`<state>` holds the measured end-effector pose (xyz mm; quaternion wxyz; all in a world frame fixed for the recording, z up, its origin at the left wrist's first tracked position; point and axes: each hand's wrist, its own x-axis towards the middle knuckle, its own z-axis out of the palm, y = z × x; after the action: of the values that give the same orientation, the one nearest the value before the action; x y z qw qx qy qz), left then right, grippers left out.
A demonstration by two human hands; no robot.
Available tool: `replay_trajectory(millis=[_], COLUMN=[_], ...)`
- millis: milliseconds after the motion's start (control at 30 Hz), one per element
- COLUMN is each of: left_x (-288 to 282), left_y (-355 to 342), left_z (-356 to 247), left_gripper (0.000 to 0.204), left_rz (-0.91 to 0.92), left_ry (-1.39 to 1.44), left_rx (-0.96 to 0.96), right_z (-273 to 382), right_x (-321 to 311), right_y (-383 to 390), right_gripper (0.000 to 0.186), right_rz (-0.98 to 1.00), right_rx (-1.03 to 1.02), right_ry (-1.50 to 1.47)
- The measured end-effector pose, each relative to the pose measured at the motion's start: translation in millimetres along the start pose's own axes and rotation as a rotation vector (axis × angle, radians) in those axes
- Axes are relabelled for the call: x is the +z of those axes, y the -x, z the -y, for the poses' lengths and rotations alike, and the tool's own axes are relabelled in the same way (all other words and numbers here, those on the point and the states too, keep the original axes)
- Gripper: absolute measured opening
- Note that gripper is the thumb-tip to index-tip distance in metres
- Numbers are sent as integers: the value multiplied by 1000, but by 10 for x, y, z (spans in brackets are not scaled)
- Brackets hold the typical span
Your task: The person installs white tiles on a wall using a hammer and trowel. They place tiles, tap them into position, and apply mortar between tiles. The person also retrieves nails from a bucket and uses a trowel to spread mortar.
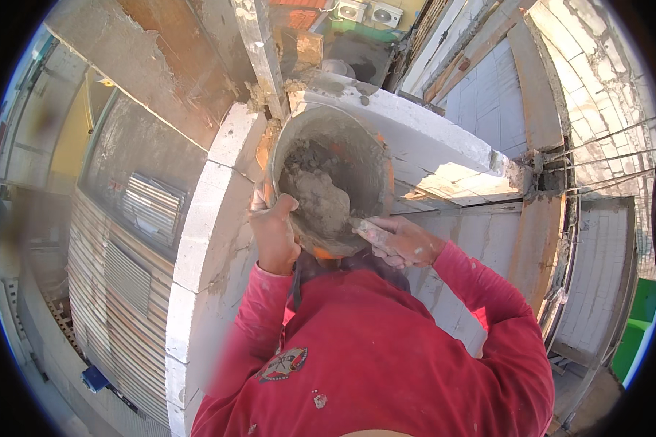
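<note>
An orange bucket (331,116), its inside coated grey, stands in front of me at the corner of the white block wall. Wet grey mortar (299,156) lies in it. My left hand (275,231) is closed over the bucket's near left rim, thumb on top. At the near right rim, my right hand (399,242), smeared with mortar, is closed around the handle of what looks like a trowel (353,221). A lump of mortar sits at that tool's far end inside the bucket and hides most of its blade.
A white block wall (204,240) runs along my left, and another block wall (415,131) goes off to the right. A wooden board (153,65) and a post (259,54) rise beyond the bucket. Thin steel rods (608,175) stick out at right. Corrugated roofing (116,291) lies lower left.
</note>
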<state>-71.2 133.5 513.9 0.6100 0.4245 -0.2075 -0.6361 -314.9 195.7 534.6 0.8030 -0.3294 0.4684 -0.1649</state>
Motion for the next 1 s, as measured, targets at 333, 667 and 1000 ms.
replay_trajectory(millis=[333,667,1000], left_x=[-278,-239,-164], left_y=[-50,-2,-219], left_z=[210,501,547], left_gripper=[32,23,22], left_rz=[-378,-488,-448], left_ry=[120,129,39], left_rx=[-111,-124,-104], right_z=[1117,1751,1746], right_x=[22,-434,-638], right_y=[521,-1321,-278], right_gripper=[49,49,51], right_rz=[-183,-775,-741], right_rx=[-35,-1074,-613], right_ry=[-100,965,705])
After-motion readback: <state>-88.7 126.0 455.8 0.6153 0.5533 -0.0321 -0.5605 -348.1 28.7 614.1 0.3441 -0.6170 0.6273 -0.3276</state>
